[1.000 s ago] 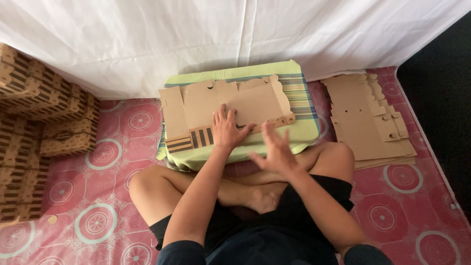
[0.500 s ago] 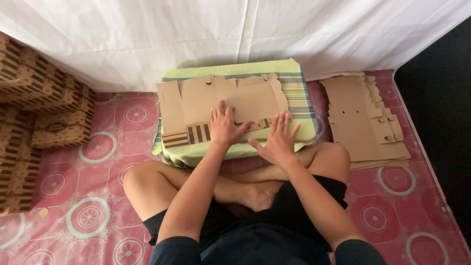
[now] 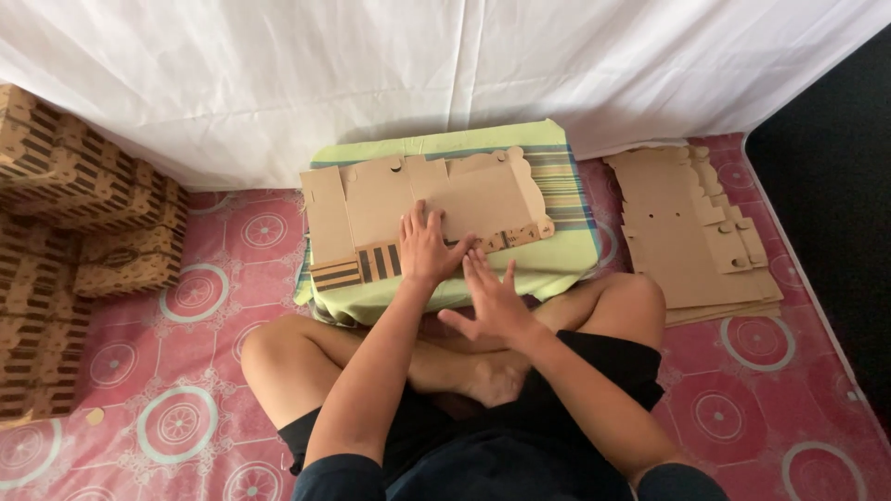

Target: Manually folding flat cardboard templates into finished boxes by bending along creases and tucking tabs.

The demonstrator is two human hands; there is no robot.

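A flat brown cardboard box blank (image 3: 436, 199) with a dark striped panel lies on a green striped cushion (image 3: 557, 255) in front of my crossed legs. My left hand (image 3: 427, 250) presses flat on the blank's near edge, fingers spread. My right hand (image 3: 492, 301) hovers just right of it over the cushion's front edge, fingers apart and holding nothing.
A stack of flat cardboard blanks (image 3: 691, 232) lies on the red patterned mat (image 3: 186, 390) to the right. Folded striped boxes (image 3: 65, 204) are piled at the left. A white sheet (image 3: 445, 65) hangs behind the cushion.
My right hand has drawn back from the blank toward my body and shifted left, closer to my left hand. My left hand stays pressed on the blank.
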